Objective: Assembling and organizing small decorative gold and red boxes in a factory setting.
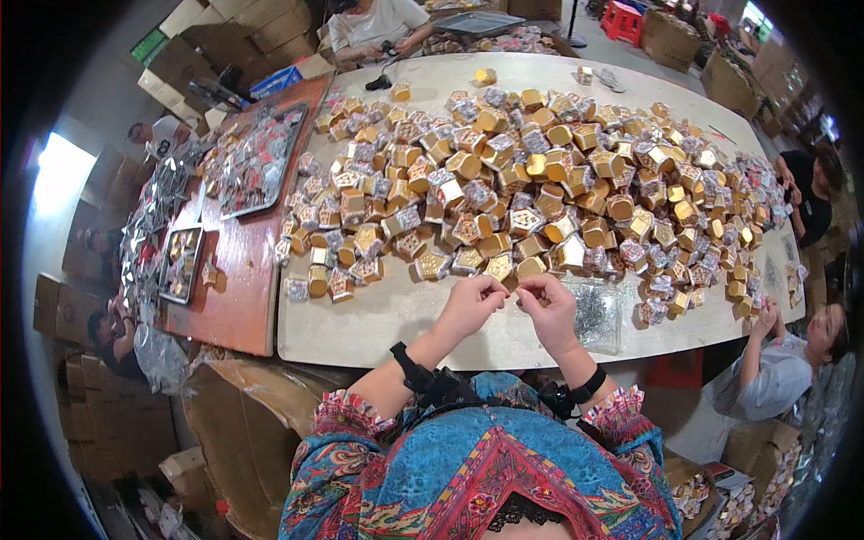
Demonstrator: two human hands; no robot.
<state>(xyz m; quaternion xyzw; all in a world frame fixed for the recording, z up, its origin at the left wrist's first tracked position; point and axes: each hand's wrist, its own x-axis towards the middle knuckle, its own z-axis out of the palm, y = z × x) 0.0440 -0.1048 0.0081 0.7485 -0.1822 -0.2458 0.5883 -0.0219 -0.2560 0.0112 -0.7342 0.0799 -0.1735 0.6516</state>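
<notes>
My left hand (475, 304) and my right hand (547, 310) are held close together over the near edge of the pale table (360, 328). Both are closed in a pinch, with thumbs and fingertips facing each other. Whatever lies between the fingertips is too small to make out. Just beyond them sits a gold house-shaped ornament (499, 266), at the near edge of a wide heap of gold and patterned ornaments (540, 180). Beside my right hand, a shallow clear tray (616, 335) holds many thin silvery pieces, like pins or wires.
At left, a reddish-brown table (236, 297) carries a large metal tray (292, 157) of red and silvery pieces and a small tray (183, 261). Other people work at the far edge (373, 31) and right side (778, 369). A cardboard box (243, 423) stands at lower left.
</notes>
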